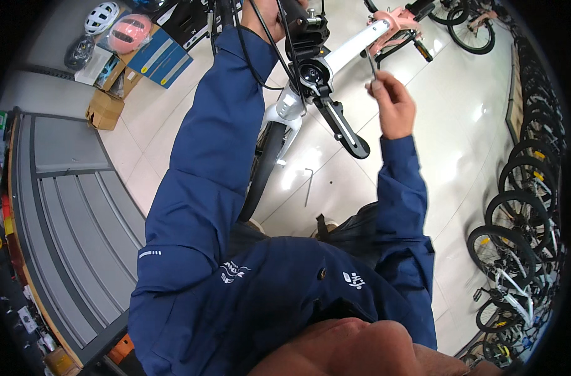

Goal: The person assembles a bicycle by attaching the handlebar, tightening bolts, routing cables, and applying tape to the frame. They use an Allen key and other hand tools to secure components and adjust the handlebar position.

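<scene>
- The thin grey rod [371,63] sits at the tip of my right hand [394,105], reaching out from the fingertips toward 11 o'clock; that is its long axis, and its free end appears beside the white frame tube [355,46]. I can't tell from up here whether they touch.
- From that grip, the round black steering top [311,74] of the bicycle lies at about 9 o'clock, a short way off. Of my two hands, the right is nearer the rod, since it holds it.
- Right grip: thumb and forefinger pressed together on the rod's lower end, the other fingers curled in. The hand points toward 11 o'clock, its forearm rising from about 5 o'clock.
- Below the steering top, a black bar with a rounded end [347,130] slants toward 5 o'clock, between it and my right sleeve.
- My left hand [263,20] is up near 12 o'clock, by the dark handlebar parts and cables, its arm stretched long from 7 o'clock. The edge cuts it off, so I can't tell how tightly it grips.
- Farther out, an L-shaped key [308,189] lies on the floor at 7 to 8 o'clock from my right hand, long arm running 12 to 6, right of the front tyre [264,168].
</scene>
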The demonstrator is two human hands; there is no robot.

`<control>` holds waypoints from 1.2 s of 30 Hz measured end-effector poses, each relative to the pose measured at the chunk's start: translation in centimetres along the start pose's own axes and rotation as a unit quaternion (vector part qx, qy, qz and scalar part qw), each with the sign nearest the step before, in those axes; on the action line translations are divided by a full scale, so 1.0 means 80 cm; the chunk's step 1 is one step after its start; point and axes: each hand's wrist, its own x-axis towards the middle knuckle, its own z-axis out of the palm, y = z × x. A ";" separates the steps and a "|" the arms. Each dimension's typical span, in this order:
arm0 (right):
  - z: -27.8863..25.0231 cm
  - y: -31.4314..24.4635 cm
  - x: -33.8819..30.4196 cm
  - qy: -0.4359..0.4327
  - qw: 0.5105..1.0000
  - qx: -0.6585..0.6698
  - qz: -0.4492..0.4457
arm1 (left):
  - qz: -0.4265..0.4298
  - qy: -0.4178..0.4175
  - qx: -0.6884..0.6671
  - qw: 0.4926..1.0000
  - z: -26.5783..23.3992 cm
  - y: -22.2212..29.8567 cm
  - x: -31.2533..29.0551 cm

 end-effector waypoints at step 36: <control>0.034 -0.185 0.105 -0.345 0.861 -0.313 -0.202 | -0.015 0.016 -0.026 0.999 -0.009 -0.016 0.015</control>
